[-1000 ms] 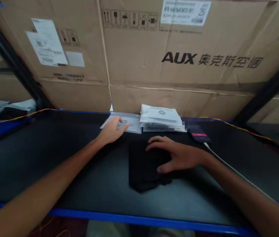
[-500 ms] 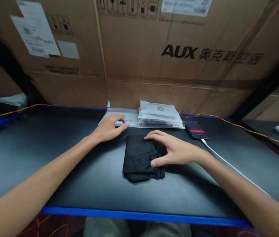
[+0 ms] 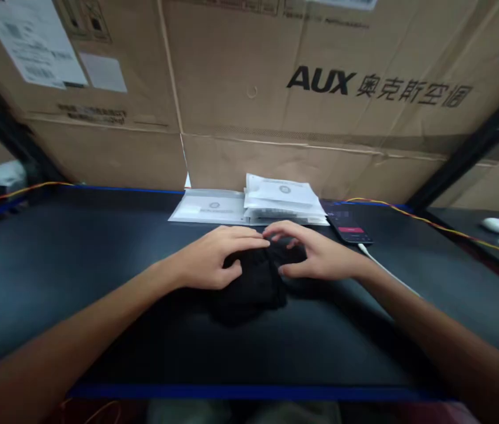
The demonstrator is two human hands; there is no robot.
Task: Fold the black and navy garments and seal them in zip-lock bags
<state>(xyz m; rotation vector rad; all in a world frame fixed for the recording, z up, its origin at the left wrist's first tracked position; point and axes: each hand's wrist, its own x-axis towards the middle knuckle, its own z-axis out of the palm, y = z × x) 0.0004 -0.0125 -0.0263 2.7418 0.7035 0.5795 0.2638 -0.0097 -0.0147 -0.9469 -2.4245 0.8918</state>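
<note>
Two hands (image 3: 267,256), soft folded black cloth (image 3: 255,285)

Beyond my hands (image 3: 214,259) (image 3: 315,256), just behind the cloth (image 3: 253,282): flat bag (image 3: 207,208), bag stack (image 3: 282,200), then cardboard wall (image 3: 276,118). Right of my grip: phone (image 3: 350,229), cable (image 3: 386,271). Left and toward me I see bare mat (image 3: 76,259), open passage.

Black cloth (image 3: 255,282) on black table (image 3: 99,259) with blue edge; white packets (image 3: 282,197); brown boxes (image 3: 276,118), black lettering.
</note>
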